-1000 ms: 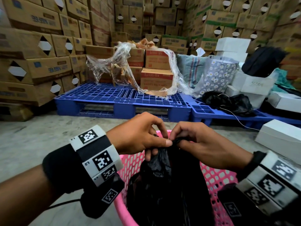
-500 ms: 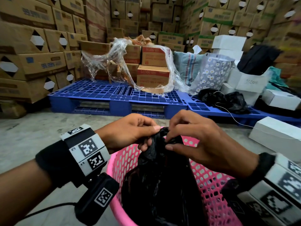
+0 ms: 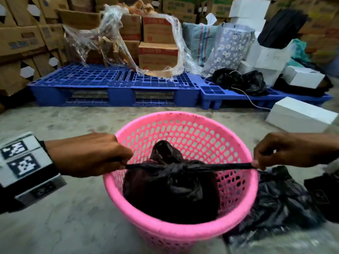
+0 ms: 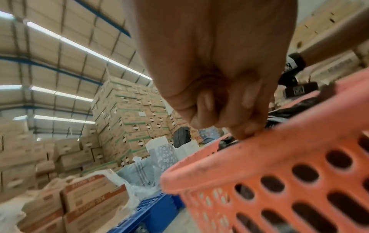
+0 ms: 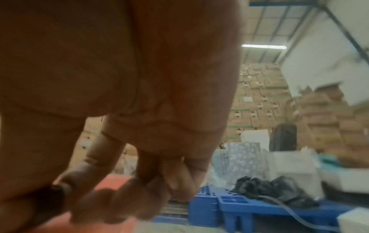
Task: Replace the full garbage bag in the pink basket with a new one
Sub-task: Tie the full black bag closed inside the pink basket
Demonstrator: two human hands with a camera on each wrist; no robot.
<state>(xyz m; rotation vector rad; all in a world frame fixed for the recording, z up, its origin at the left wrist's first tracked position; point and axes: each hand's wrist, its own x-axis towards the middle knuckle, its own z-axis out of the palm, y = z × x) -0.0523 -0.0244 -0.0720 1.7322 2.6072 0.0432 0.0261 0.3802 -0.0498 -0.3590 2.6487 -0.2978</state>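
The pink basket (image 3: 236, 149) stands on the concrete floor with the full black garbage bag (image 3: 174, 191) inside it. The bag's top is knotted (image 3: 172, 166) and its two ends are stretched taut sideways. My left hand (image 3: 126, 165) grips the left end over the basket's left rim. My right hand (image 3: 256, 165) pinches the right end just past the right rim. In the left wrist view my left hand (image 4: 245, 130) has its fingers curled above the basket (image 4: 279, 165) rim. The right wrist view shows my right hand (image 5: 66, 197) blurred, fingers curled on dark plastic.
Another black bag (image 3: 280, 202) lies crumpled on the floor right of the basket. Blue pallets (image 3: 117, 83) carry cartons, torn plastic wrap (image 3: 113, 39), a floral bag (image 3: 227, 44) and a black bag (image 3: 244, 81). A white box (image 3: 299, 116) lies on the floor at right. Stacked cartons fill the back.
My hands were together over the bag's top; they have pulled apart to opposite sides, drawing the knot tight. The view has tilted down onto the basket.
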